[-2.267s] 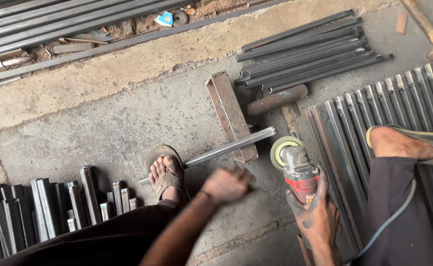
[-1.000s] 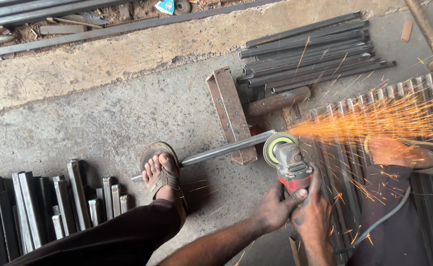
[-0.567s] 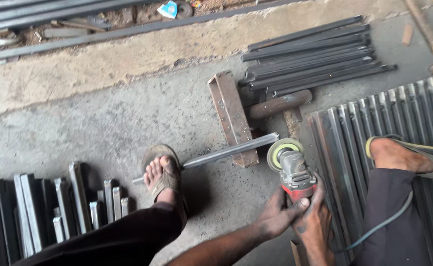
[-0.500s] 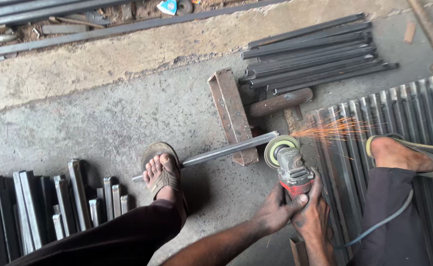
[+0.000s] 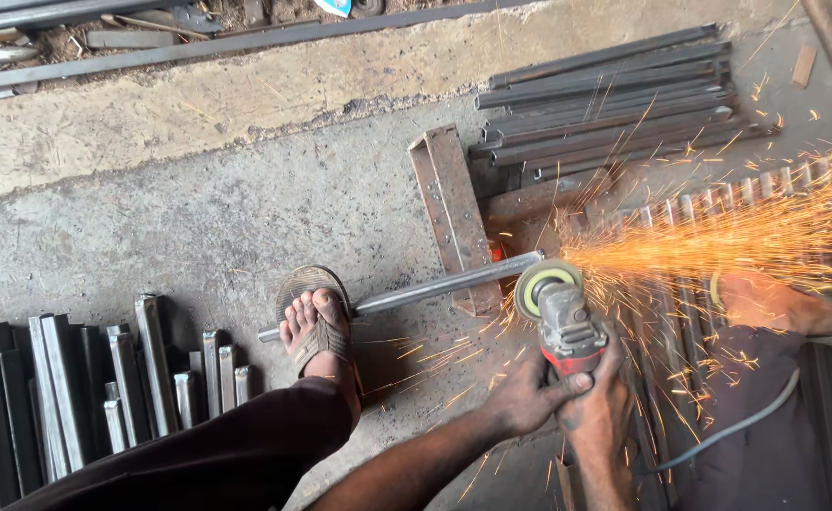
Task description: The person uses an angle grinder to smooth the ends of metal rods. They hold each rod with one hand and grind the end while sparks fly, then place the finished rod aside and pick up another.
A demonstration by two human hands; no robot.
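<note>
1. Two hands are gripping one grinder [image 5: 567, 326]: the left hand [image 5: 527, 397] is wrapping its body from the left, and the right hand [image 5: 600, 416] is clasping it from behind.
2. The steel rod [image 5: 435, 287] is lying just ahead of both hands, its long axis stretching leftward under a sandalled foot [image 5: 314, 322].
3. Sparks [image 5: 718, 237] are flying rightward from the disc, which is meeting the rod's near end over a rusty channel [image 5: 449, 208].

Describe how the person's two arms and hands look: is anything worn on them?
Both forearms are bare, with no sleeves in view. The left hand and the right hand wear no gloves, and no rings, watch or bracelet can be seen. Dark grime marks the fingers and knuckles of both hands.
</note>
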